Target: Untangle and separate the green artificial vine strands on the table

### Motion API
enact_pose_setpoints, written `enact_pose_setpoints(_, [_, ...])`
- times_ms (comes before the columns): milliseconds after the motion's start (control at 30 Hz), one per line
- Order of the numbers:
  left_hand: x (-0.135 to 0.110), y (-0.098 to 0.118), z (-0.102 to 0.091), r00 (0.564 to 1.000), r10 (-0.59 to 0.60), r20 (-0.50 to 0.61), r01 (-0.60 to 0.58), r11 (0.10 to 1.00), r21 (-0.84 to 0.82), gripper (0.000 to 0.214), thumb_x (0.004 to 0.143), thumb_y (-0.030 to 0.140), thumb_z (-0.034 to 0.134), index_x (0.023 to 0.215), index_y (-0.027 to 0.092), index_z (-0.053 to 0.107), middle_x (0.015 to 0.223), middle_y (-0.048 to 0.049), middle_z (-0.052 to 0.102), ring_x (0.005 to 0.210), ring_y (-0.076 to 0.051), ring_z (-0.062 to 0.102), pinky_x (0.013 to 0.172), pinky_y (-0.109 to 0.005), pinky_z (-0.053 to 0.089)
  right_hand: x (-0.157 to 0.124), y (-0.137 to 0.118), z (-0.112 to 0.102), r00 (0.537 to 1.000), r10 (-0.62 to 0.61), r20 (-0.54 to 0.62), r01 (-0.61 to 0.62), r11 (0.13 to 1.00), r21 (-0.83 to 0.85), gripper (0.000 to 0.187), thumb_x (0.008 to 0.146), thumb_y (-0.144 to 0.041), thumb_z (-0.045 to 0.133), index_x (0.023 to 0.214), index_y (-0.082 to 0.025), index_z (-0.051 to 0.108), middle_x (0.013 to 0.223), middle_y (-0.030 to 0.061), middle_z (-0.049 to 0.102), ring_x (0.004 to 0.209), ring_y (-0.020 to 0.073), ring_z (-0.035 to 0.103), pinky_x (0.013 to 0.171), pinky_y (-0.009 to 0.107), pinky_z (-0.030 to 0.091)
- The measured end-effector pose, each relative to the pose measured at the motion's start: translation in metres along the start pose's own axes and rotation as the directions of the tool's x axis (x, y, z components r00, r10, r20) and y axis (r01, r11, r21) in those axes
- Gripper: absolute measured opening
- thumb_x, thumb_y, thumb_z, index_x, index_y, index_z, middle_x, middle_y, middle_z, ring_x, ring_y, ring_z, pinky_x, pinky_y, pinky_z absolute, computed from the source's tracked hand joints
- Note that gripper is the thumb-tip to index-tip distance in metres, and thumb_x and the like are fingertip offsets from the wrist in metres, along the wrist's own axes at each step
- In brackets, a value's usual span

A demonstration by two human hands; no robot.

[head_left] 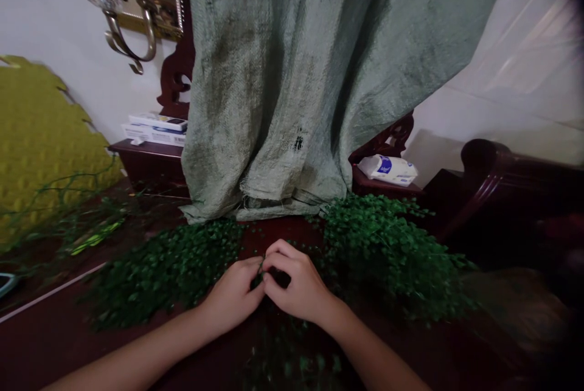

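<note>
My left hand and my right hand meet at the fingertips over a dark red wooden surface. Both are closed in a pinch, and a thin green sprig shows between them, partly hidden by the fingers. To the left of my left hand spreads a low heap of small-leaved greenery. A fuller, taller pile of the same greenery lies to the right of my right hand. Loose leafy bits, dim and blurred, lie below my wrists.
A grey-green woven sack hangs directly ahead. White boxes sit on a ledge at left, and a wipes pack at right. Stripped-looking stems lie beside a yellow foam mat. A brass wall lamp juts out upper left.
</note>
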State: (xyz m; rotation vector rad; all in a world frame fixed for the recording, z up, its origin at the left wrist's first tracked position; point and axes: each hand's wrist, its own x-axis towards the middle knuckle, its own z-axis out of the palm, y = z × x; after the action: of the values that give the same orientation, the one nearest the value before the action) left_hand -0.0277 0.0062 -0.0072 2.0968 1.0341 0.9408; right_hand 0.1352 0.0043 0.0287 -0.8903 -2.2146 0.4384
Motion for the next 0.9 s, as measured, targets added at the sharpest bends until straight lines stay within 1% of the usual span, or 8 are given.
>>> enact_pose_setpoints(133, [0.0002, 0.0043, -0.0009, 1.000, 0.010, 0.028, -0.010, 1.000, 0.020, 0.018, 0.083, 0.013, 0.046, 0.084, 0.017, 0.063, 0.082, -0.0032, 0.063, 0.078, -0.018, 0.060, 0.070, -0.027, 0.044, -0.0009, 0.0028, 0.0017, 0.999, 0.052, 0.012, -0.050, 0.994, -0.100, 0.009, 0.076, -0.012, 0.048, 0.076, -0.021, 0.047, 0.083, 0.0000, 0.052, 0.068, 0.0128, 0.049, 0.065, 0.023, 0.040])
enact_pose_setpoints(233, [-0.0006, 0.0069, -0.0009, 0.999, 0.010, 0.045, -0.012, 0.999, 0.042, 0.016, 0.084, 0.015, 0.047, 0.085, 0.017, 0.063, 0.082, -0.0036, 0.063, 0.078, -0.019, 0.060, 0.071, -0.027, 0.044, -0.0009, 0.0065, 0.0018, 0.995, 0.083, 0.049, -0.075, 0.986, -0.146, 0.014, 0.074, -0.012, 0.047, 0.070, -0.022, 0.037, 0.073, -0.0031, 0.044, 0.063, 0.0122, 0.043, 0.060, 0.024, 0.033])
enact_pose_setpoints(333, [-0.0023, 0.0083, -0.0006, 0.997, 0.010, 0.070, -0.015, 0.998, 0.065, 0.016, 0.083, 0.015, 0.048, 0.086, 0.017, 0.063, 0.084, -0.0042, 0.063, 0.079, -0.019, 0.061, 0.071, -0.028, 0.045, -0.0011, 0.0087, 0.0027, 0.993, 0.093, 0.071, -0.080, 0.982, -0.170, 0.019, 0.073, -0.012, 0.047, 0.067, -0.021, 0.032, 0.069, -0.0044, 0.039, 0.061, 0.0113, 0.039, 0.058, 0.025, 0.028])
enact_pose_setpoints(433, [-0.0033, 0.0079, -0.0009, 0.998, 0.012, 0.068, -0.016, 0.997, 0.071, 0.017, 0.085, 0.014, 0.047, 0.087, 0.018, 0.063, 0.085, -0.0044, 0.064, 0.081, -0.019, 0.061, 0.073, -0.028, 0.045, -0.0017, 0.0082, 0.0044, 0.993, 0.101, 0.058, -0.089, 0.978, -0.189, 0.021, 0.075, -0.014, 0.048, 0.065, -0.021, 0.030, 0.068, -0.0045, 0.038, 0.059, 0.0109, 0.037, 0.057, 0.025, 0.026])
enact_pose_setpoints(600, [-0.0029, 0.0033, -0.0008, 0.999, 0.015, 0.045, -0.019, 0.996, 0.083, 0.018, 0.085, 0.013, 0.045, 0.089, 0.018, 0.062, 0.088, -0.0058, 0.065, 0.083, -0.020, 0.062, 0.075, -0.029, 0.046, -0.0020, 0.0035, 0.0062, 0.993, 0.112, 0.026, -0.103, 0.971, -0.215, 0.021, 0.078, -0.016, 0.049, 0.066, -0.021, 0.032, 0.069, -0.0041, 0.039, 0.059, 0.0108, 0.039, 0.057, 0.025, 0.029])
enact_pose_setpoints(667, [-0.0030, 0.0018, -0.0003, 0.999, 0.010, 0.042, -0.014, 0.995, 0.094, 0.019, 0.085, 0.014, 0.045, 0.091, 0.018, 0.062, 0.088, -0.0067, 0.065, 0.083, -0.021, 0.062, 0.075, -0.030, 0.046, -0.0018, 0.0026, 0.0063, 0.994, 0.102, 0.035, -0.091, 0.967, -0.238, 0.020, 0.078, -0.017, 0.050, 0.067, -0.021, 0.033, 0.069, -0.0041, 0.040, 0.059, 0.0109, 0.040, 0.057, 0.025, 0.029])
enact_pose_setpoints(767, [-0.0039, 0.0017, 0.0001, 0.999, 0.007, 0.046, -0.011, 0.994, 0.105, 0.019, 0.083, 0.012, 0.044, 0.087, 0.018, 0.062, 0.087, -0.0068, 0.065, 0.084, -0.021, 0.062, 0.074, -0.030, 0.046, -0.0016, 0.0040, 0.0064, 0.995, 0.086, 0.044, -0.072, 0.964, -0.257, 0.019, 0.078, -0.016, 0.050, 0.066, -0.021, 0.035, 0.069, -0.0040, 0.041, 0.059, 0.0110, 0.042, 0.057, 0.025, 0.030])
enact_pose_setpoints(900, [-0.0050, 0.0049, 0.0001, 0.997, 0.011, 0.070, -0.019, 0.993, 0.121, 0.019, 0.078, 0.009, 0.046, 0.084, 0.018, 0.061, 0.087, -0.0057, 0.064, 0.082, -0.020, 0.061, 0.073, -0.029, 0.045, -0.0021, 0.0093, 0.0068, 0.996, 0.049, 0.081, -0.030, 0.975, -0.221, 0.020, 0.073, -0.011, 0.050, 0.060, -0.020, 0.037, 0.065, -0.0041, 0.042, 0.058, 0.0104, 0.042, 0.056, 0.024, 0.031])
